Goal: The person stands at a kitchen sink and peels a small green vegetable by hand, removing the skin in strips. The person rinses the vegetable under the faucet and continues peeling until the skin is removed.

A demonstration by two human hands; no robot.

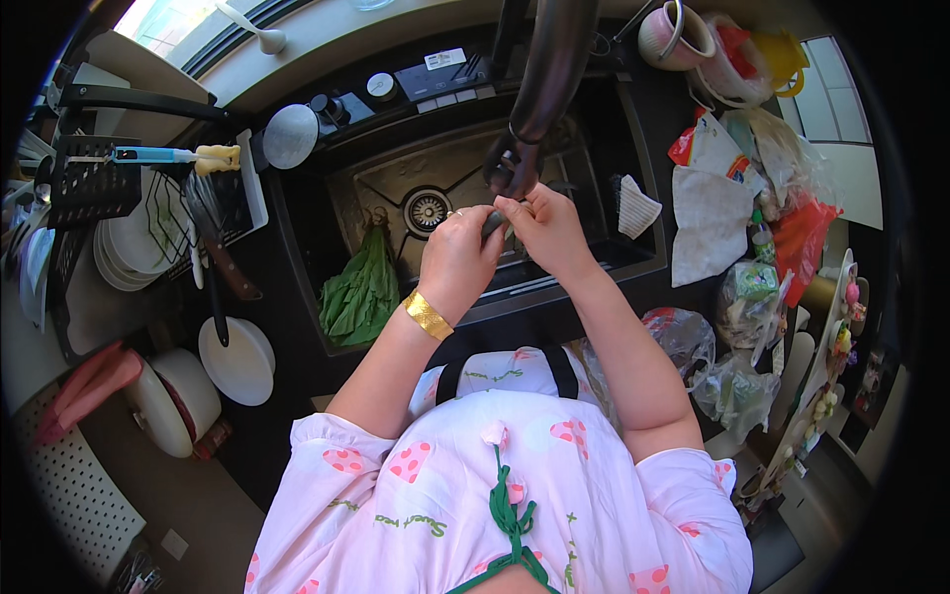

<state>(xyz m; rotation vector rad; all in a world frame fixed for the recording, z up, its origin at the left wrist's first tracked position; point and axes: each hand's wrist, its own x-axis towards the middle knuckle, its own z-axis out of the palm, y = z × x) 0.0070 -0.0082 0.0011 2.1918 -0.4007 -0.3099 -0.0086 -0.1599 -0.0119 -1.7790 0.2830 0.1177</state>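
My left hand [462, 249], above the sink, is closed around a dark rod-like handle [493, 222] whose end shows by the thumb. Close against it, my right hand [548, 229] pinches something small that the fingers mostly hide; I cannot tell what it is. Both hands are just below the head of the dark faucet [540, 111]. A bunch of leafy greens [361, 288] lies at the left of the dark sink [475, 310], beside the round drain strainer [427, 211]. A ribbed whitish cloth [638, 208] hangs at the sink's right side.
Left of the sink are a white bowl [237, 361], a dish rack [96, 182] with stacked plates [141, 223] and a cleaver with a wooden handle [231, 269]. On the right lie a white cloth [711, 223], a red plastic bag [805, 241] and several clear bags [738, 393].
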